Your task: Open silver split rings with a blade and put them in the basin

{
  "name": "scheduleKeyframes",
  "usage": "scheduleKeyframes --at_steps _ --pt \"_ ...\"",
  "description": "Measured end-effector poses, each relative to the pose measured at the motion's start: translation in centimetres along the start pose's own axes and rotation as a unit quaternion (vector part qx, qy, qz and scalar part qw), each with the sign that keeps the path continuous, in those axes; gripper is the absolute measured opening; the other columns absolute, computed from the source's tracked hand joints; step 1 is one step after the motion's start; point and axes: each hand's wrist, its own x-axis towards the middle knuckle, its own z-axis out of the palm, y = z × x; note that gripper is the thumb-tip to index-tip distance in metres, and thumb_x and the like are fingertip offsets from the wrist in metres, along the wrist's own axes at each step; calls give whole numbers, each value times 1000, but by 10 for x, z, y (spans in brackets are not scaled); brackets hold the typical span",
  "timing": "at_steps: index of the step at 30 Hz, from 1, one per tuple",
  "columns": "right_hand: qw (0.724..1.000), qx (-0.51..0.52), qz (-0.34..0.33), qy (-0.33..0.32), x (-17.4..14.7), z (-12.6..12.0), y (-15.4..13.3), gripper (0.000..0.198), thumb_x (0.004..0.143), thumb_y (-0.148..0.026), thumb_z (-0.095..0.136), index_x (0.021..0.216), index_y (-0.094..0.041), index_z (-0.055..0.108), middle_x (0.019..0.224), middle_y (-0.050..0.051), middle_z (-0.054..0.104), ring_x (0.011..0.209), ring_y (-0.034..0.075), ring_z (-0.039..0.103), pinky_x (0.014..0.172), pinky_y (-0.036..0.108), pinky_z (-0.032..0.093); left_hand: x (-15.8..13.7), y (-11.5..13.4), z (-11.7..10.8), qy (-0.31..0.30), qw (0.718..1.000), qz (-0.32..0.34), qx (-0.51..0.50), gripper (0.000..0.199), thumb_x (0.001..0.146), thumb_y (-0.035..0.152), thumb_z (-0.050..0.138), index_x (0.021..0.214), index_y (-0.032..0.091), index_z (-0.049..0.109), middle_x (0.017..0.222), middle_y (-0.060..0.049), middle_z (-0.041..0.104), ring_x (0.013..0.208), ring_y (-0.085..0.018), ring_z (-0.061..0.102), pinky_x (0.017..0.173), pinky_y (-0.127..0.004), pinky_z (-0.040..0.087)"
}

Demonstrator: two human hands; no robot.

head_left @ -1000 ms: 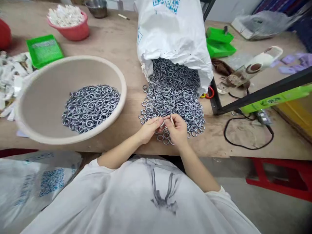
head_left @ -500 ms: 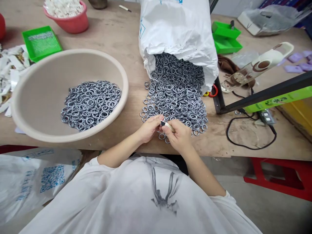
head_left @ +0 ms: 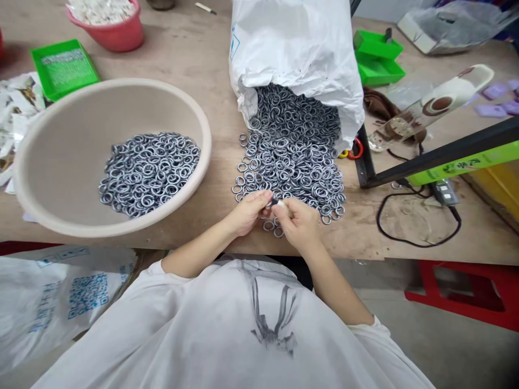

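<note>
Left hand (head_left: 252, 212): pinching one ring (head_left: 268, 205), mostly hidden. Right hand (head_left: 300, 220): gripping small white-handled tool (head_left: 281, 204), dark tip beside it. Both near front edge of surface (head_left: 360, 232), over loose rings (head_left: 295, 162). Basin (head_left: 60, 156), holding more rings (head_left: 152, 173): leftward, same edge.

Before you stretches a brown wooden table (head_left: 174, 56), a pale wall (head_left: 377, 11) beyond it and, below, a grey floor (head_left: 446, 346) with a red stool (head_left: 426, 280) (on your right).

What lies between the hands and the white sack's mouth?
The head view shows loose grey rings heaped on the tabletop between the white sack and both the left hand and right hand.
</note>
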Motion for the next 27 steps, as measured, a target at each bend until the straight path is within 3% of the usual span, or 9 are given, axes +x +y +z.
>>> scheduleKeyframes --at_steps 4,7,9,13,15,18,22,25,27 --pt "986 107 117 48 7 1 10 40 94 -57 53 76 -22 59 58 -4 48 54 13 43 56 27 32 1 -1 0 -63 998 -5 20 52 80 59 70 62 17 46 56 4 41 55 -8 38 56 -23 33" --pt "963 242 118 -27 5 8 3 38 86 -61 63 93 -23 61 68 -3 57 59 14 51 57 28 40 2 -3 0 -34 999 -10 21 51 76 60 74 66 16 51 60 4 45 55 -8 39 55 -23 33" --pt "951 277 124 -58 5 13 1 39 83 -60 67 94 -24 61 69 -3 59 60 15 53 58 27 41 0 -1 -3 -25 999 -7 32 51 73 61 76 68 15 53 61 3 48 56 -8 41 56 -22 35" --pt "980 142 136 7 14 12 11 31 88 -50 63 80 -21 62 64 -3 58 59 14 50 59 27 37 -15 12 -15 -38 997 -5 72 49 77 58 75 66 14 56 63 0 54 59 -9 49 60 -23 41" --pt "993 26 113 -15 20 11 18 23 87 -43 66 87 -20 68 75 1 68 68 17 58 64 29 39 -25 20 -24 -8 996 5 92 45 78 55 75 69 13 61 66 -1 59 62 -10 54 61 -23 43" --pt "990 -102 73 -63 28 18 16 22 87 -37 67 102 -22 72 99 8 75 86 25 66 71 32 43 -34 27 -38 57 991 31 120 39 79 51 76 81 12 72 71 -3 65 64 -11 58 62 -23 46" --pt "979 -179 66 -69 43 33 5 27 91 -36 63 113 -22 70 107 12 75 88 27 67 69 33 43 -33 31 -48 115 987 36 108 40 76 47 79 99 14 74 74 -2 67 65 -11 62 63 -22 51" --pt "973 -204 78 -77 54 36 5 19 94 -30 58 101 -19 71 94 13 74 77 25 64 64 32 38 -29 32 -46 127 990 -7 62 40 73 45 81 97 15 70 81 -3 68 67 -12 63 60 -23 54" --pt "981 -161 84 -69 56 32 8 16 93 -30 58 92 -19 70 84 10 71 72 23 60 63 31 36 -26 31 -42 127 991 -24 31 38 70 43 81 92 15 66 87 -3 67 70 -12 63 58 -24 54"
